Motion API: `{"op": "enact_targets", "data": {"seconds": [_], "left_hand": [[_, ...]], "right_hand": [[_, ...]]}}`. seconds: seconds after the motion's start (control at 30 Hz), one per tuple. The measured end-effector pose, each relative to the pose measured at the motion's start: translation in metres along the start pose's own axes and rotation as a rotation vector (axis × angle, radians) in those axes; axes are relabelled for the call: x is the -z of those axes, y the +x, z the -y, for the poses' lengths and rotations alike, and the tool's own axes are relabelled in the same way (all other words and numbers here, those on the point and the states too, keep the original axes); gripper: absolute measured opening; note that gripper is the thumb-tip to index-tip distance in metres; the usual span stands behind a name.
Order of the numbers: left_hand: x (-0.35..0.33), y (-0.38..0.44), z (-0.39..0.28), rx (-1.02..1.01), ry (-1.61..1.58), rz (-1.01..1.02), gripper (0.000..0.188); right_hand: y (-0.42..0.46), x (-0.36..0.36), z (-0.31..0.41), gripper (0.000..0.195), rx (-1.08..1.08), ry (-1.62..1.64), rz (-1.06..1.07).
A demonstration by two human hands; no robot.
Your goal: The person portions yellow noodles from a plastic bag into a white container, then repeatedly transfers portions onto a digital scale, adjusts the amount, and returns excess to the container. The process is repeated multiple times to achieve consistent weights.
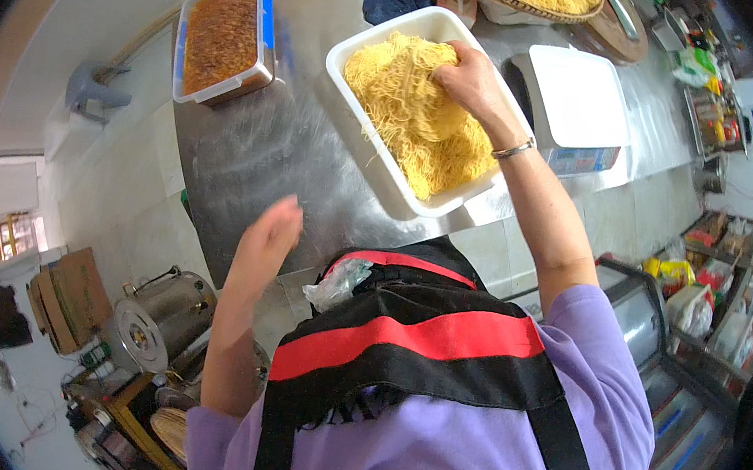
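A white rectangular plastic tub [336,62] stands on the stainless steel table [255,155], filled with thin yellow noodles [454,164]. My right hand [470,77], with a bracelet at the wrist, grips a clump of these noodles over the tub's far right part. Strands hang over the tub's near left rim. Away from the tub, my left hand [279,225] is raised near the table's front edge, blurred, its fingers drawn together; I see nothing in it, but its palm is partly hidden.
At the left stands a clear container of reddish-brown food [222,36]. A white-lidded box [580,98] is right of the tub. Behind are a dark blue cloth [395,2], a woven tray [534,5] of noodles and a round board [629,45] with a cleaver on it.
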State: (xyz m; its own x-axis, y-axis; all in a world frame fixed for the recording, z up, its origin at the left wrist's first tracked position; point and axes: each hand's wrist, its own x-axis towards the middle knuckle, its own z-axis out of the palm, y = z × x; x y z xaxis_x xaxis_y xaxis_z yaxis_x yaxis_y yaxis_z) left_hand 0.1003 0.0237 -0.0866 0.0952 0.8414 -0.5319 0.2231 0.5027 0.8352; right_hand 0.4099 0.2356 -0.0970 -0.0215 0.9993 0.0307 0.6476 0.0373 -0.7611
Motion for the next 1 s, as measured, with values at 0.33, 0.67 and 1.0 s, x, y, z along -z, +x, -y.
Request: {"op": "enact_targets", "data": {"seconds": [0.33,0.67,1.0], "left_hand": [[-0.137,0.179,0.004,-0.163,0.005,-0.596,0.039],[-0.048,0.129,-0.037,-0.403,0.305,-0.612,0.075],[-0.099,0.17,-0.094,-0.221,0.945,-0.376,0.081]], "right_hand": [[0.024,0.055,0.045,0.023,-0.2,0.878,0.529],[0.012,0.019,0.002,0.046,0.324,0.026,0.528],[-0.064,-0.016,-0.035,0.091,0.285,-0.381,0.441]]}}
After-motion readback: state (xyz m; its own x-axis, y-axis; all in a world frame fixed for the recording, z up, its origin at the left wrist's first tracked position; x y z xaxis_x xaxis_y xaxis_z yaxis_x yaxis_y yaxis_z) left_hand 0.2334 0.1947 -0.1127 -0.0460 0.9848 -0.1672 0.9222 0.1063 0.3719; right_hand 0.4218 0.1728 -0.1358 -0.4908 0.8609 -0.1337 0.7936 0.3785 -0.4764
